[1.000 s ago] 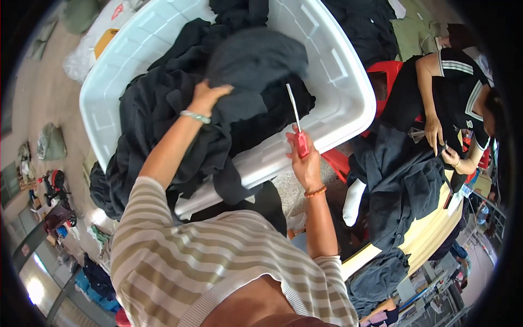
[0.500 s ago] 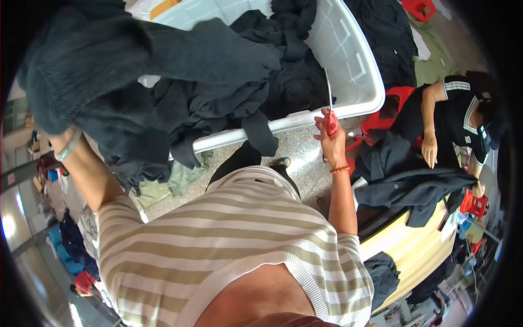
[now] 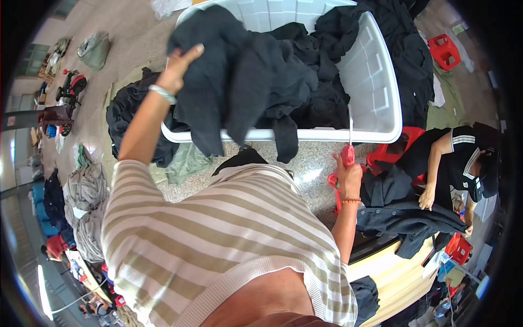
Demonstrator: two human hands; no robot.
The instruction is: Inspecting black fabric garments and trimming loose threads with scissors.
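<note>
My left hand (image 3: pixel 182 68) grips a black garment (image 3: pixel 215 65) over the left end of a large white plastic bin (image 3: pixel 376 82). The cloth hangs down over the bin's near rim and is partly blurred. My right hand (image 3: pixel 350 180) is closed round red-handled scissors (image 3: pixel 348 154), just in front of the near right rim. Their slim metal blade points away from me, past the rim. More dark garments (image 3: pixel 321 103) lie heaped inside the bin, and one strip of cloth (image 3: pixel 286 139) droops over its near edge.
Dark clothes (image 3: pixel 131 111) are piled left of the bin, and another dark heap (image 3: pixel 406 60) lies to its right. A co-worker (image 3: pixel 463 158) handles a dark buttoned garment (image 3: pixel 403 215) at right, beside a pale yellow table (image 3: pixel 392 278). Red stools (image 3: pixel 444 52) stand nearby.
My left hand has swung from the far left toward the bin, carrying the black garment. My right hand still holds the scissors. The whole view has shifted, showing more floor at left.
</note>
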